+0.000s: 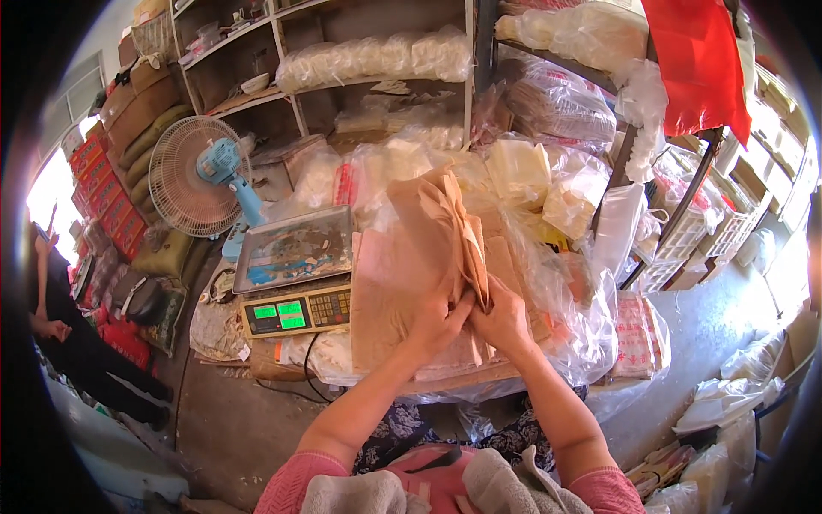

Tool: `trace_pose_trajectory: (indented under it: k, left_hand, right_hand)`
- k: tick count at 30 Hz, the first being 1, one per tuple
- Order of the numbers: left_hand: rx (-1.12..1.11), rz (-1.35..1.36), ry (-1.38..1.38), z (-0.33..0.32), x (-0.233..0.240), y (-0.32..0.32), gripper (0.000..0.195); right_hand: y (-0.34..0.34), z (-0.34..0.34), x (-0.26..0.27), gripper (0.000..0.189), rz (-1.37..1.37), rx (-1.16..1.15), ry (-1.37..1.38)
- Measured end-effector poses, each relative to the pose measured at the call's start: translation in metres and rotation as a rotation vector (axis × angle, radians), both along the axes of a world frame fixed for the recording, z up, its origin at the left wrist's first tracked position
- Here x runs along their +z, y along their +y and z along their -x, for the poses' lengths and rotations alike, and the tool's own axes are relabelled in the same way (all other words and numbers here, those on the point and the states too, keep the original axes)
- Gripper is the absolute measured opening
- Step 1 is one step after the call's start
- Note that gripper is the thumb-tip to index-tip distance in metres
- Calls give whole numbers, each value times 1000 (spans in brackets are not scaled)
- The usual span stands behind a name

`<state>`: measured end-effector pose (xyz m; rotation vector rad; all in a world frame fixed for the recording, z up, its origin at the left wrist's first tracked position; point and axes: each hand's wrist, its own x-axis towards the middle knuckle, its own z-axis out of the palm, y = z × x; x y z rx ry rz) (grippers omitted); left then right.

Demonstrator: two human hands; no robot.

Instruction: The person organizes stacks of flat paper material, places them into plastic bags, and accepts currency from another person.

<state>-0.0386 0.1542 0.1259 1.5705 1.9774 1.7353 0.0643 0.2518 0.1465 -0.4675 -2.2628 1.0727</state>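
Both of my hands grip the near end of several thin brown sheets (pixel 472 238), gathered and folded together, which stand up from the work table. My left hand (pixel 443 315) pinches them from the left, and my right hand (pixel 501 315) closes on them from the right; the two hands nearly touch. Flat, pale brown sheets (pixel 379 302) lie beneath and beside the hands. What exactly the sheets are made of I cannot tell. To the left is a digital scale (pixel 295 311) with lit green displays and a stained metal tray (pixel 292 247) behind its keypad.
A blue table fan (pixel 221 160) stands at the back left. Bags of pale sheets (pixel 520 170) and loose clear plastic (pixel 578 321) crowd the table's back and right side. Shelves (pixel 385 87) rise behind. At the far left stands a person in dark clothing (pixel 83 340). Plastic crates (pixel 674 225) stand right.
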Motion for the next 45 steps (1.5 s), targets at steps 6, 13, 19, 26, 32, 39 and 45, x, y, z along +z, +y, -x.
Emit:
trace_pose_trajectory:
  k: [6,13,19,26,32,39,45]
  left_hand:
    - [-424,-33,-335,-7,23,-16,71]
    - [208,57,-84,19,24,-25,70]
    - [-412,-178,-1036,62,22,-15,57]
    - [-236,-83,-1110,92,-15,11,46]
    - [-212,-110,-1186,127,-15,21,41]
    - [107,210,-709,180,-30,58,39]
    - [598,360,394,340,-87,71,28]
  right_hand:
    - [-12,-12,-1,85,34,101,93]
    - [27,-16,-7,50,243,-161,36]
    - [59,-27,-3,42,643,295,130]
    - [74,-13,-45,45,974,289,183]
    - [81,0,-52,46,1042,357,100]
    - [124,17,-108,43,1082,217,8]
    - [126,22,-138,42,1082,0,-76]
